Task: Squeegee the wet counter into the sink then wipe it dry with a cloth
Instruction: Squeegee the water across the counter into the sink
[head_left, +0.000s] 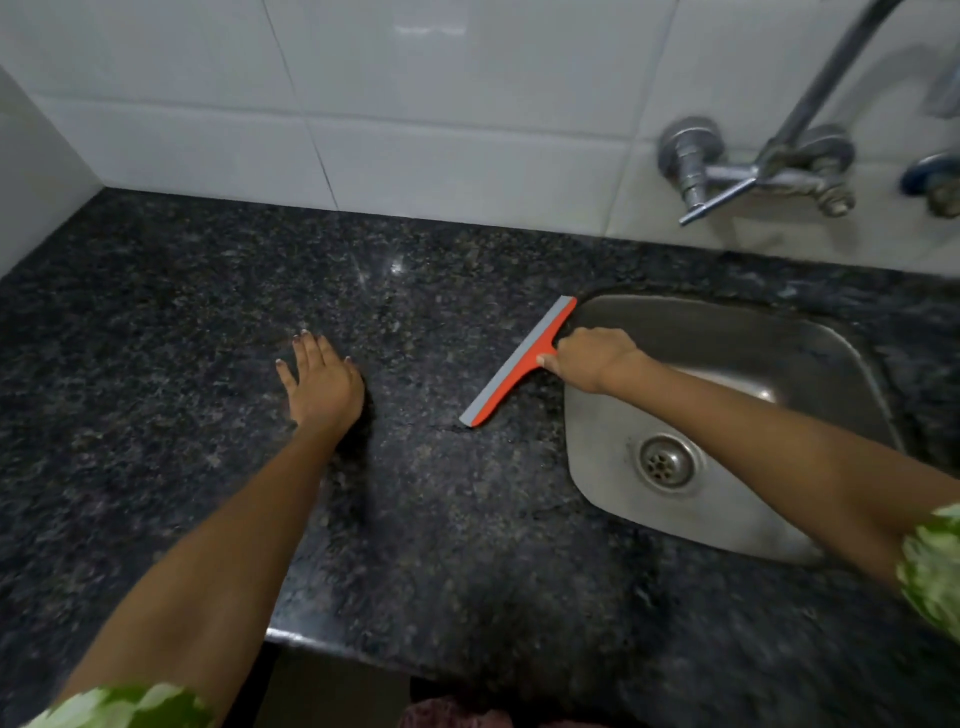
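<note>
An orange squeegee with a grey rubber blade lies slanted on the dark speckled granite counter, its far end at the left rim of the steel sink. My right hand grips the squeegee's handle, which is hidden inside the fist, right at the sink's edge. My left hand rests flat on the counter with straight fingers, well to the left of the blade. No cloth shows on the counter.
A metal wall tap with a tall spout juts from the white tiled wall above the sink. The sink drain sits near its front. The counter's front edge runs below my left forearm.
</note>
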